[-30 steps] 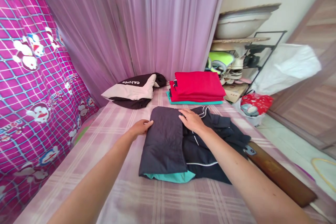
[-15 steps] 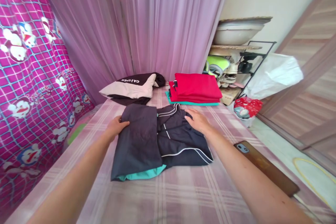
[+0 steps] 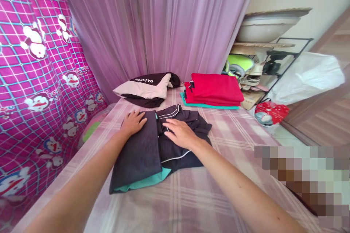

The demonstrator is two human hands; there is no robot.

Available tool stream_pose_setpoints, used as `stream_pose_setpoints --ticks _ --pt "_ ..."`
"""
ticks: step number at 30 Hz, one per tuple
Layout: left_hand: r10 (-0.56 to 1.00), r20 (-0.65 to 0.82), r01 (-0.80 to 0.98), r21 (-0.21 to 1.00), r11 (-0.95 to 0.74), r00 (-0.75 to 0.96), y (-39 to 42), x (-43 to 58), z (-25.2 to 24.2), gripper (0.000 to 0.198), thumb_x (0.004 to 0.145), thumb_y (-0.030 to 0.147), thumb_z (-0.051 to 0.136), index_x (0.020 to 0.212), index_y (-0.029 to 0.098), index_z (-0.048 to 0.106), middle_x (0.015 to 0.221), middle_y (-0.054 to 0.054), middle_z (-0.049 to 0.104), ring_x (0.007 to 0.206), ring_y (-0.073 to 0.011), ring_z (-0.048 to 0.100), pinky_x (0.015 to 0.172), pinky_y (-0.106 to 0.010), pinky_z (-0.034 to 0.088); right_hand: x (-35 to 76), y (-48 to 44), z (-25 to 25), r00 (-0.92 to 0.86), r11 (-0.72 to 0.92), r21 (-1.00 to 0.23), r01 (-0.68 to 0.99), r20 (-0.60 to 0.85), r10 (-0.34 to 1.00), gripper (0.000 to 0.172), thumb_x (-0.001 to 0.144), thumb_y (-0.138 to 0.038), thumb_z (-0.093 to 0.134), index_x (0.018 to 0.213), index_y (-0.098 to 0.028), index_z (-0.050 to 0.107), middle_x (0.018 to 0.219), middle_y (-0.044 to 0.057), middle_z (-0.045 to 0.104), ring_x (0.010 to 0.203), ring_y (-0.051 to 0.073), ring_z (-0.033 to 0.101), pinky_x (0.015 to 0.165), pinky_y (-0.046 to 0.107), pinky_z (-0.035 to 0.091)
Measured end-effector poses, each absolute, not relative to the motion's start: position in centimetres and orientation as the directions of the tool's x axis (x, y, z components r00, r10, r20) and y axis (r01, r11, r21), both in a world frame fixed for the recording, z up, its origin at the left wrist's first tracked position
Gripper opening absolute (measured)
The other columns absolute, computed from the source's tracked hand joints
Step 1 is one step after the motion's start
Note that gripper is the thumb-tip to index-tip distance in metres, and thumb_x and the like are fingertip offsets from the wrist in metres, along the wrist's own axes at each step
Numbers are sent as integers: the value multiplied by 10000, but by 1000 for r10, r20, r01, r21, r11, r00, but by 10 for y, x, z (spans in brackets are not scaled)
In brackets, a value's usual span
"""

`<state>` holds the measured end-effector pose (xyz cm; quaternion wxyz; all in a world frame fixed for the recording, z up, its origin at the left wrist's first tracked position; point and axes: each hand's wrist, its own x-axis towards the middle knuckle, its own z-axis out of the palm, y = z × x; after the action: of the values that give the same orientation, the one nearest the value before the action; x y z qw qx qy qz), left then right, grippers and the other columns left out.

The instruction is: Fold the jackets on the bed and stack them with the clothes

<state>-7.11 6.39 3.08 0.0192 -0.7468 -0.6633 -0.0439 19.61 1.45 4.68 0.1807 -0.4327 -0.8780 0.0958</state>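
Plaid bed (image 3: 207, 196), hands flat on dark garment (image 3: 142, 149)

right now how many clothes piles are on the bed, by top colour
dark navy pile, under the left hand and right hand: 1
red stack: 1
black and cream bundle: 1
total: 3

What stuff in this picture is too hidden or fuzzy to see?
- Head view: the teal cloth is mostly covered by the dark folded garment; only an edge shows.
- Head view: a pixelated patch hides whatever lies at lower right.
- Head view: the far shoes are too small and crowded to count.
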Motion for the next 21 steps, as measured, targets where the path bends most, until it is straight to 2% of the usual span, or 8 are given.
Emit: stream_pose_setpoints --ticks 2,4,9,11,14,16,18,21 --pt "997 29 997 20 -72 71 70 -53 23 576 991 468 283 1463 226 507 1590 -106 409 1473 -330 324 1188 -576 222 182 13 46 -598 612 -317 724 154 787 436 974 -345 540 1378 -195 605 1516 143 495 1412 274 437 1138 462 363" --pt "999 42 1000 29 -9 7 71 -42 14 585 998 461 245 1452 214 519 1571 -117 436 1457 -335 343 1181 -595 215 177 14 45 -566 565 -331 756 101 818 426 980 -349 532 1361 -181 617 1497 150 516 1386 281 470 1118 446 383" --pt "984 177 998 68 -11 -1 65 -38 1 573 999 454 245 1415 215 558 1539 -112 481 1430 -330 378 1179 -596 215 178 6 48 -403 361 -498 789 25 915 419 1010 -418 440 1312 -207 639 1126 79 754 1043 225 696 875 329 503" --pt "972 237 997 75 -26 7 62 -38 -1 573 998 442 247 1409 198 564 1542 -115 477 1436 -328 371 1184 -584 218 176 -2 47 -425 348 -533 771 -24 905 458 976 -459 501 1354 -221 602 1012 46 775 959 215 712 804 306 499" --pt "950 310 995 82 -56 28 60 -38 -2 560 994 411 262 1413 191 562 1533 -111 489 1436 -314 380 1190 -544 235 173 -13 39 -469 382 -521 763 -40 882 558 901 -444 620 1413 -236 545 972 17 773 935 207 710 784 290 481" --pt "966 254 993 95 -69 43 63 -38 2 549 991 388 264 1423 212 553 1517 -93 514 1424 -300 404 1190 -531 245 173 -15 32 -466 388 -510 768 -30 884 574 879 -407 647 1420 -248 538 952 4 769 915 198 708 772 282 475" --pt "991 125 993 107 -50 37 68 -38 10 540 985 382 268 1421 238 554 1515 -75 519 1415 -293 424 1181 -535 264 173 -14 25 -454 382 -521 764 -12 891 555 876 -372 649 1411 -261 549 926 -9 765 886 185 706 753 272 471" --pt "1000 -1 995 102 4 -4 75 -35 23 528 968 412 305 1342 226 628 1483 -111 547 1359 -336 489 1131 -571 328 175 -11 18 -447 382 -545 747 15 895 523 866 -356 663 1375 -264 585 903 -18 765 857 180 704 737 265 473"
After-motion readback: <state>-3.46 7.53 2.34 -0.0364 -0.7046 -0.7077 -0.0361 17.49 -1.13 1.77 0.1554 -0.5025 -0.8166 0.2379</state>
